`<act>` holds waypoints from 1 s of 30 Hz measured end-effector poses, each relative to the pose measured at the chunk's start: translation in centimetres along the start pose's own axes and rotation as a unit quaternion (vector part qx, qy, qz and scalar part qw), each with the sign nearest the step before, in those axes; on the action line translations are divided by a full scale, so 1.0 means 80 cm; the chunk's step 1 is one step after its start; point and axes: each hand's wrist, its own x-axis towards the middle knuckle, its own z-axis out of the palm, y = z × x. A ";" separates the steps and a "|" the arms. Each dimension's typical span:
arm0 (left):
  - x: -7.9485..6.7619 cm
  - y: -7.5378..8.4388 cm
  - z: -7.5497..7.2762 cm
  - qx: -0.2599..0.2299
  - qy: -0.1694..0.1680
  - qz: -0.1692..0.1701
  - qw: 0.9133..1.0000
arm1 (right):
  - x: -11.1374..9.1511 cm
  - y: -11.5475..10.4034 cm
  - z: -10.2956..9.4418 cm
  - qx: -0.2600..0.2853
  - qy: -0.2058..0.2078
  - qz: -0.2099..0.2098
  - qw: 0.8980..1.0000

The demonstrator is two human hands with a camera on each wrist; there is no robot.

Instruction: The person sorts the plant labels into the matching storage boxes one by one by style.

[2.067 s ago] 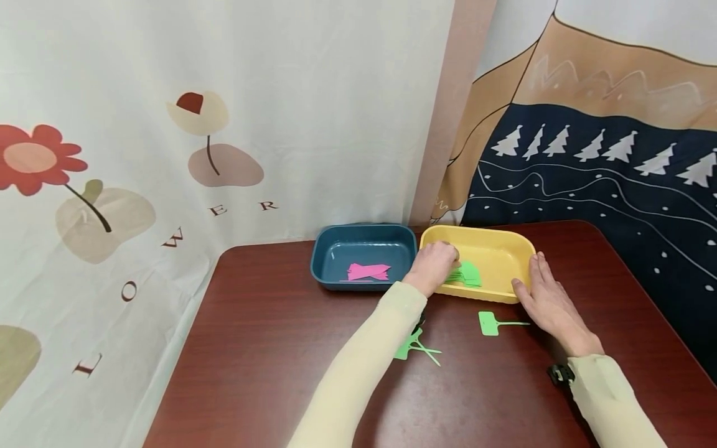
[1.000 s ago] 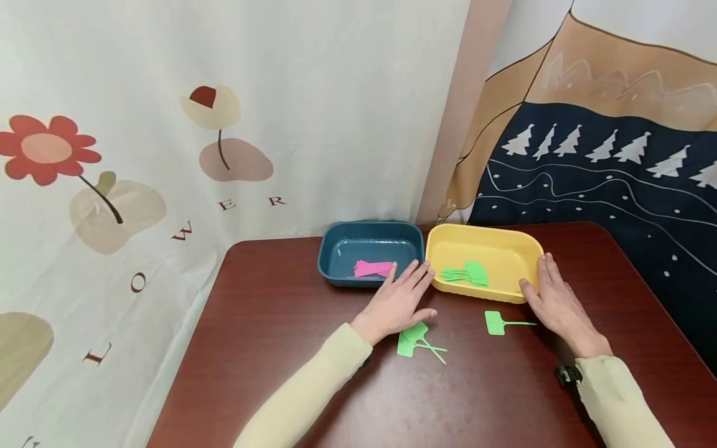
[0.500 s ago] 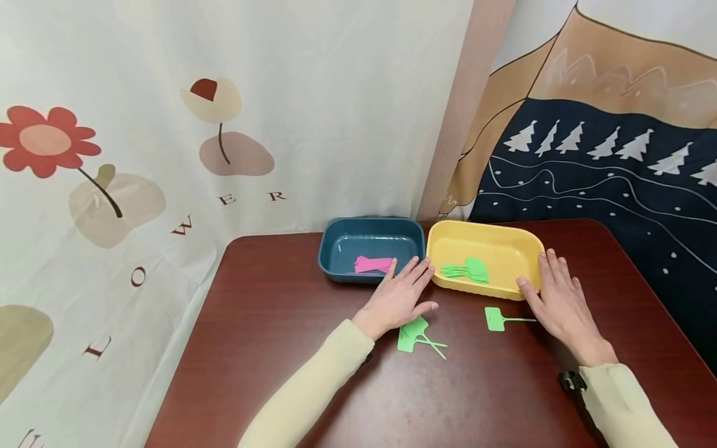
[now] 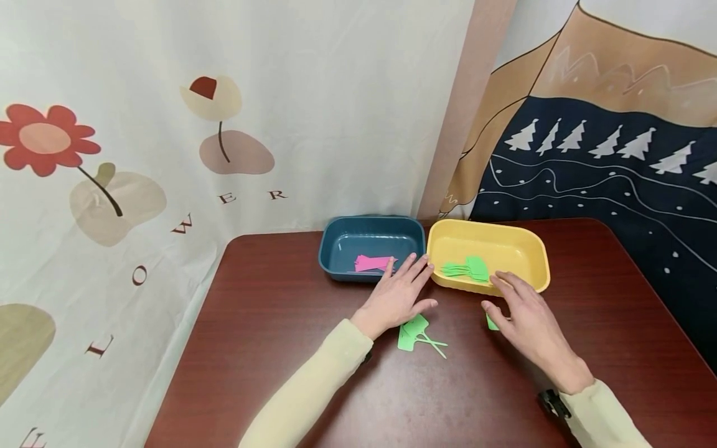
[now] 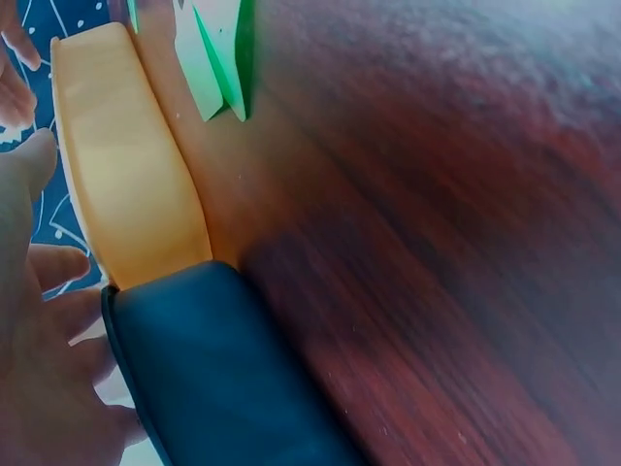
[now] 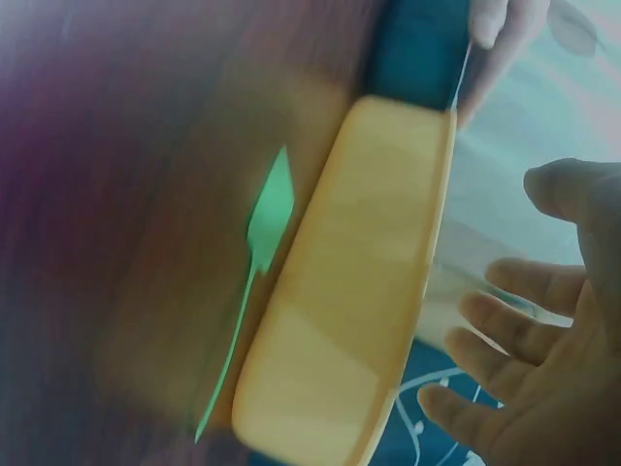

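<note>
My left hand (image 4: 393, 300) lies with straight, spread fingers at the front corners where the blue bin (image 4: 340, 249) and the yellow bin (image 4: 515, 254) meet. Above the table in front of the yellow bin is my right hand (image 4: 531, 325), fingers loosely extended and holding nothing. Beneath it, partly hidden in the head view, lies one green T-shaped plant label (image 6: 273, 212), its long stem showing in the right wrist view. Two crossed green plant labels (image 4: 411, 335) lie by my left wrist. Several green labels (image 4: 476, 269) are in the yellow bin; pink labels (image 4: 372, 263) lie in the blue one.
Both bins stand side by side at the back of the dark red-brown table (image 4: 269, 311). Behind it hang a white flower-print curtain (image 4: 336, 124) and a navy and tan curtain (image 4: 605, 137). Black straps circle both wrists.
My left hand left the green labels in the yellow bin and settled at the bins' front corners. My right hand moved left from that bin's right end to over the lone label.
</note>
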 end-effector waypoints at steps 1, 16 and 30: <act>-0.002 -0.002 -0.001 -0.004 0.001 -0.004 1.000 | -0.001 -0.004 0.003 0.001 -0.005 -0.003 1.000; -0.055 -0.040 -0.018 -0.052 0.063 -0.059 0.995 | -0.002 -0.052 0.053 0.020 -0.089 -0.072 0.993; -0.096 -0.055 -0.022 -0.090 0.105 -0.097 0.986 | -0.006 -0.076 0.082 0.010 -0.130 -0.141 0.981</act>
